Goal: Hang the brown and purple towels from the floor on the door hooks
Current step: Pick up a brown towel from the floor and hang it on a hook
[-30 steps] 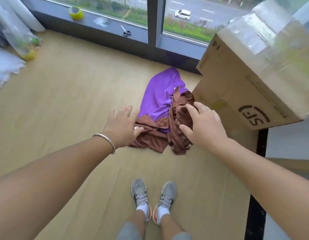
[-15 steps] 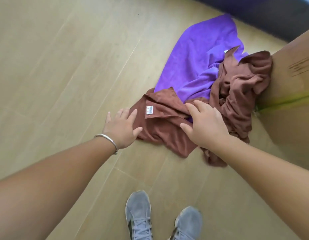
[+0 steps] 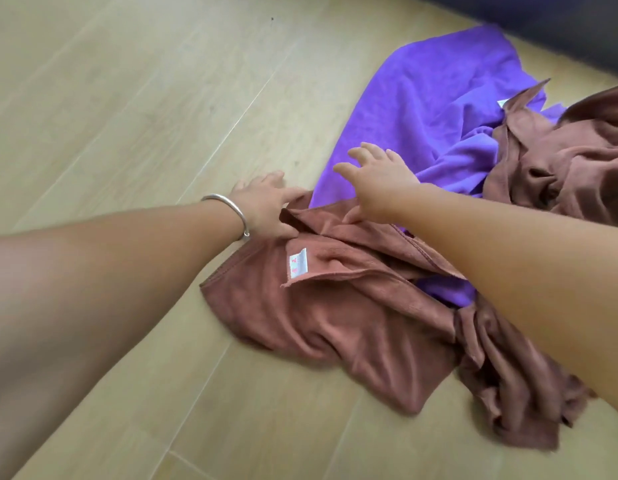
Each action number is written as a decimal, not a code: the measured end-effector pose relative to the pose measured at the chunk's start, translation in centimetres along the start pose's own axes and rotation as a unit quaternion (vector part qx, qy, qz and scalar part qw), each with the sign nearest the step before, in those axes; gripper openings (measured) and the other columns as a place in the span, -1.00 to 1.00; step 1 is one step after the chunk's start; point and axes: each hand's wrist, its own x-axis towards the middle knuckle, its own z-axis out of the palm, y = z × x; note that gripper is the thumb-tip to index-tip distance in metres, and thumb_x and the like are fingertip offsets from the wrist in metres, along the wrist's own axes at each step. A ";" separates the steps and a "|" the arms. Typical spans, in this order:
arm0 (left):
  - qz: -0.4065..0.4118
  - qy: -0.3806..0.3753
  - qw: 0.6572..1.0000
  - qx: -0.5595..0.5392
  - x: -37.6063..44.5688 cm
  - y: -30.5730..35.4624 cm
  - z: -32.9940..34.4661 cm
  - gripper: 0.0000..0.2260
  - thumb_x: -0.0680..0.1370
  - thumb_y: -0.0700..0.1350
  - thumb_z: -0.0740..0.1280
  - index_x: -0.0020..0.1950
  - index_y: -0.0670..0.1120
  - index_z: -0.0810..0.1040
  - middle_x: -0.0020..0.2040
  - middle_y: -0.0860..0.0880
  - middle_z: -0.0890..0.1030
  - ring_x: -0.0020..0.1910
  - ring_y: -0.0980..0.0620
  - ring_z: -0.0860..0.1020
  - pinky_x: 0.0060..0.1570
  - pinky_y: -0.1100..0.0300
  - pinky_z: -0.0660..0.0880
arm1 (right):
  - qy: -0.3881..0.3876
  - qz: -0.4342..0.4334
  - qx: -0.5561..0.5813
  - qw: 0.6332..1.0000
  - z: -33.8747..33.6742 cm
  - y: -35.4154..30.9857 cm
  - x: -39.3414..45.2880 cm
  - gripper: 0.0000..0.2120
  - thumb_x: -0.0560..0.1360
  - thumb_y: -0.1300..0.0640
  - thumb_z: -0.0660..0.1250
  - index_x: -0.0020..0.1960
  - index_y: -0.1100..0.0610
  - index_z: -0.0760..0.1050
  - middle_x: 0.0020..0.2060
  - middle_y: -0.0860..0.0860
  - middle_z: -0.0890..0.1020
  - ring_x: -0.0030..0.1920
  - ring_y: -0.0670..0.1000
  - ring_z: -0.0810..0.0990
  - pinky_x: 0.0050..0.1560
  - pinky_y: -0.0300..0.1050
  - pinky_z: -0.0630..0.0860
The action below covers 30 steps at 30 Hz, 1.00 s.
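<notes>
A brown towel (image 3: 335, 317) lies crumpled on the wooden floor, a white label on its near fold. It partly covers a purple towel (image 3: 435, 109) spread behind it. More brown cloth is bunched at the right. My left hand (image 3: 262, 206), with a silver bracelet at the wrist, rests at the brown towel's far left corner, fingers extended and touching the fold. My right hand (image 3: 380, 181) hovers with fingers spread over the seam between the two towels, its thumb touching the brown edge. Neither hand has closed on cloth. No door hooks are in view.
Light wooden floor (image 3: 144, 98) stretches to the left and front. A dark wall base (image 3: 560, 26) runs along the top right behind the purple towel.
The view has dropped closer to the floor; the feet and the cardboard box are out of frame. Both hands have moved forward onto the brown towel's far edge.
</notes>
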 end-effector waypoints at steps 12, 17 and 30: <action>0.033 0.154 0.986 -0.061 -4.0 1.2 1.3 -0.77 0.54 0.01 0.30 0.17 0.15 0.61 0.47 0.07 0.34 0.50 0.07 0.16 0.43 0.10 0.12 | 0.037 -0.077 -0.047 0.995 -2.7 -1.5 -4.2 -0.90 0.49 0.08 0.19 -0.05 0.09 0.42 -0.05 0.07 0.57 0.00 0.17 0.53 -0.16 -0.05 0.33; 0.055 0.216 0.964 -0.143 -8.8 3.4 -4.7 -0.59 0.43 0.03 0.44 0.27 0.07 0.54 0.44 -0.02 0.37 0.49 -0.01 0.22 0.40 0.05 0.22 | 0.218 -0.142 0.017 0.965 -13.7 -1.8 -9.4 -0.85 0.38 0.29 0.23 -0.21 0.12 0.27 -0.43 0.07 0.43 -0.37 0.20 0.47 -0.28 0.01 0.31; -0.079 0.215 0.964 -0.135 -29.3 2.2 -29.4 -0.79 0.58 -0.10 0.15 -0.03 -0.03 0.58 -0.12 0.05 0.39 0.12 -0.05 0.41 -0.03 0.07 0.37 | 0.281 -0.134 -0.048 0.949 -49.4 -5.9 -19.6 -0.61 0.52 -0.02 -0.02 -0.11 0.02 0.58 -0.23 -0.09 0.64 -0.04 0.08 0.50 0.16 -0.06 0.26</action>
